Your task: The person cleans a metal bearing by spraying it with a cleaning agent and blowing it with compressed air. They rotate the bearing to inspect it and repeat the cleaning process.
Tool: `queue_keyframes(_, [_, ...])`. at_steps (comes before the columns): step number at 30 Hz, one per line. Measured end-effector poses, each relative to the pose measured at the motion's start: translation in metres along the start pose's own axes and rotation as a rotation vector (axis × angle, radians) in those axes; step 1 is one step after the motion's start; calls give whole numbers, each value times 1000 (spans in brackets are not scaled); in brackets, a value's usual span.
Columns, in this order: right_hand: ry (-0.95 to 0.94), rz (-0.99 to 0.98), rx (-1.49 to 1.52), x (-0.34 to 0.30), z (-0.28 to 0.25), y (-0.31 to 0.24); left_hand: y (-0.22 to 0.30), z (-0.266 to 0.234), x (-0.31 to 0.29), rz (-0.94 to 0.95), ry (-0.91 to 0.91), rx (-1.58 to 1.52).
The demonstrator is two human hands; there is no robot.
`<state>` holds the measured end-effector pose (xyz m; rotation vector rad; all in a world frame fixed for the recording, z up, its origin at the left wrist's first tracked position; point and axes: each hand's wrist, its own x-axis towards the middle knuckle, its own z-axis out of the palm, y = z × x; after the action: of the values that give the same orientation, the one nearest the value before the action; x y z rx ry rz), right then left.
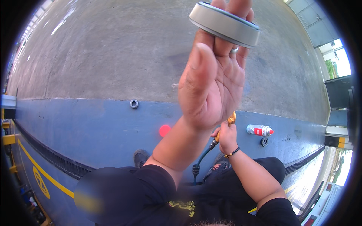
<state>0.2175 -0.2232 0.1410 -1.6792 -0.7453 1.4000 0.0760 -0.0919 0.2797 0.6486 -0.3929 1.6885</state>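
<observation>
My left hand [211, 86] is raised high with the palm turned up, close to the camera. A wide grey metal bearing ring [225, 25] sits around its fingers, which pass through the hole. A plain finger ring shows on that hand. Lower down, my right hand [227, 137] is wrapped around an orange-gold air blow gun [217, 138], partly hidden behind my left wrist. From the gun, a dark hose [204, 154] runs down between my feet.
On the blue floor strip [94, 124] lie a red cap [164, 130], a small dark ring [134, 104], a spray can [259, 130] on its side and a round black part [264, 142] beside it. Dark drain grates [52, 154] run along the strip. Bare concrete [113, 52] stretches beyond.
</observation>
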Motion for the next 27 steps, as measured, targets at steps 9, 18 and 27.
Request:
queue_keyframes(9, [-231,-263,69,-48,-4,-7,26,-77,38,125,268,-46])
queue_keyframes(18, [-314,-169,-102,-62,-6,-6,31,-123,36,68,203,41])
queue_keyframes(27, [-263,-258,-151,-64,-3,-11,18,-115,34,47,116,-45])
